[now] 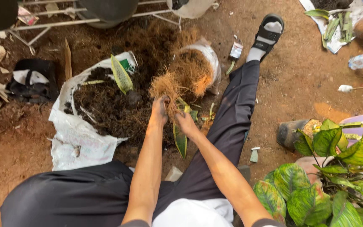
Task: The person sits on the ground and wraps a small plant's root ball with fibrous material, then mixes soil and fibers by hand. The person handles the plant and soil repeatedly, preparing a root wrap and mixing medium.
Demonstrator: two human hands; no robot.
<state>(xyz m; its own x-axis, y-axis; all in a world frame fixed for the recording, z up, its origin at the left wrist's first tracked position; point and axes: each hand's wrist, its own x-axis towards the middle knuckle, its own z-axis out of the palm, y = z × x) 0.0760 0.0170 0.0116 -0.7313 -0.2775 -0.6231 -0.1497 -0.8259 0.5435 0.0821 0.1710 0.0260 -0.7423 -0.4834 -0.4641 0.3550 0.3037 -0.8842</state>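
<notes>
Two sacks lie open on the dirt floor ahead of us. At the left of the frame, the white sack (74,138) sags flat with its mouth rolled back, so the dark potting soil (106,107) spreads within easy reach; a loose striped leaf (121,77) lies on it. At centre our left hand (159,112) is closed on a tuft of coconut fibre (167,88), and our right hand (185,122), just beside it, is curled round the base of a small plant (180,141) whose leaves hang down (the two hands meet, seemingly to pack fibre about its roots). Just above, the smaller fibre sack (204,63) leans open toward us. Our right leg stretches to the upper right, ending in a black sandal (268,31). At lower right stand the broad variegated leaves of a potted plant (332,176).
</notes>
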